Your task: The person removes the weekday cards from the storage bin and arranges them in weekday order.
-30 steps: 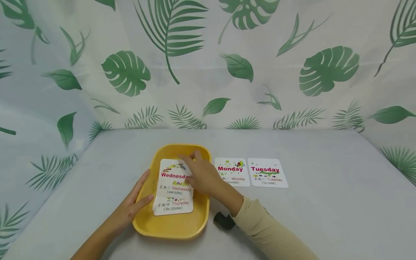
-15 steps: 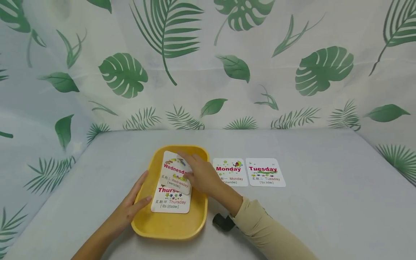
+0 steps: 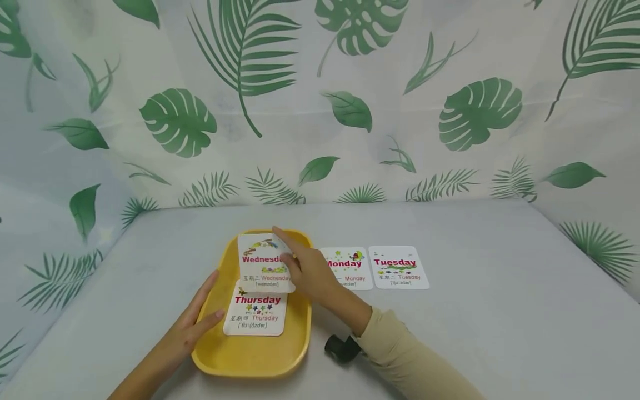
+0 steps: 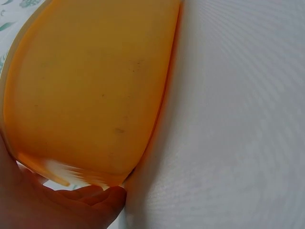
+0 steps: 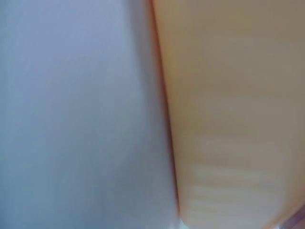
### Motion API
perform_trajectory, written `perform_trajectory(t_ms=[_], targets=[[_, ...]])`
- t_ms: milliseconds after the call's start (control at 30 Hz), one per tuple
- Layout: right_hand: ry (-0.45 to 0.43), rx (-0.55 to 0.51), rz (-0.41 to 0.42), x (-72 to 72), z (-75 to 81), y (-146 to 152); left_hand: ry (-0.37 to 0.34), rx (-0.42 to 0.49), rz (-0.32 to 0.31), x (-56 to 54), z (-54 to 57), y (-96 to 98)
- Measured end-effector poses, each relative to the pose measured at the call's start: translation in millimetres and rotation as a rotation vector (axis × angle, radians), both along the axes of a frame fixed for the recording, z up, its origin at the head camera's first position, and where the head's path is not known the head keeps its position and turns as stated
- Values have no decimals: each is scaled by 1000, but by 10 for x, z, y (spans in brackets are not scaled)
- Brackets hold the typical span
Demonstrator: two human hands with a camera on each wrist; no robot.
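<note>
My left hand (image 3: 187,328) is gripping the tray (image 3: 250,361) — my right hand (image 3: 317,278) is pinching the Wednesday card (image 3: 262,271), best lifted level.

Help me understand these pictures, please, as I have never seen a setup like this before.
There is no machine here, only a person's two bare hands. The widest picture comes from a camera worn on the head, looking forward and down at the pale table. The other two come from cameras on the wrists; each shows the yellow tray close up, the right one blurred.

The left hand holds the tray's edge. The right hand pinches the Wednesday card over the tray, where the Thursday card lies. The Monday card and Tuesday card lie side by side on the table, to the tray's right.
</note>
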State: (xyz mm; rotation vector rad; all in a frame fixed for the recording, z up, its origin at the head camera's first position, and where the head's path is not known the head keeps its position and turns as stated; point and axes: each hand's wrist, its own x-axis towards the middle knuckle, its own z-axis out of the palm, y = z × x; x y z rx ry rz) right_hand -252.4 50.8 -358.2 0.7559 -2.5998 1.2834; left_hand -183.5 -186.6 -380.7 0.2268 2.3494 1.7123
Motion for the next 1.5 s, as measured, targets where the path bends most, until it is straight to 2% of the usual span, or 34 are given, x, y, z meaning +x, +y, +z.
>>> perform_trajectory(t_ms=[167,367,567,833,1000,1167,1233,1500], targets=[[-53,-122,-61,23,61,219,-14,-8,-7,-8,12,11],[-91,-133,-164,14,76,649,-6,-6,-11,-14,7,-3],[-93,-78,-297,20,7,1185,-17,-5,-14,-13,-12,-24],[-60,51,-511,82,-18,1921,-48,-10,-24,-21,-1,-58],[-57,145,-594,69,-52,2297,-70,-23,-25,-25,0,-44],[-116,212,-633,53,-61,2533,-70,-29,-25,-31,-4,-32],[-141,226,-620,52,-44,2581,-63,-28,-25,-28,-8,-41],[-271,289,-606,25,-75,2737,-129,-55,-14,-38,21,-37]])
